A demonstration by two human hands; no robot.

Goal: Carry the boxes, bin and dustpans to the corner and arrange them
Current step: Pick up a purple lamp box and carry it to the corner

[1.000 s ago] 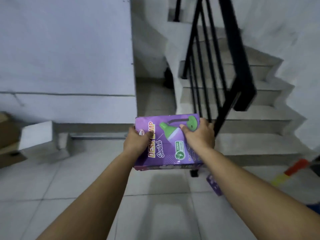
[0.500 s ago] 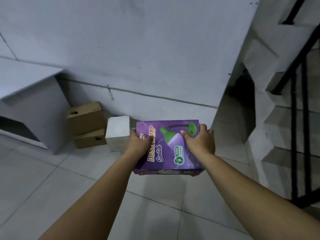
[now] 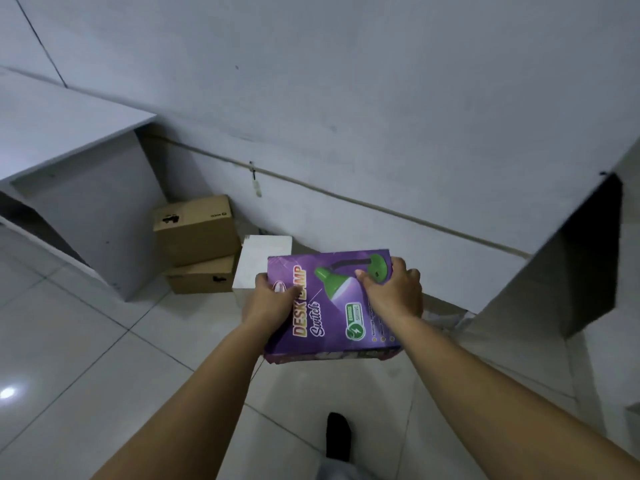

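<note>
Purple desk-lamp box (image 3: 332, 306) is clamped between both hands above the tiled floor (image 3: 86, 358): left hand (image 3: 270, 301) wraps its left edge, thumb on top; right hand (image 3: 394, 292) grips the right edge likewise. Beyond it, a white box (image 3: 259, 261) stands beside two stacked cardboard boxes (image 3: 197, 244) at the wall.

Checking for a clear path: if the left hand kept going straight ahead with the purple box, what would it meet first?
Probably the white box just beyond the left hand, beside the stacked cardboard boxes; depth is unclear.
</note>
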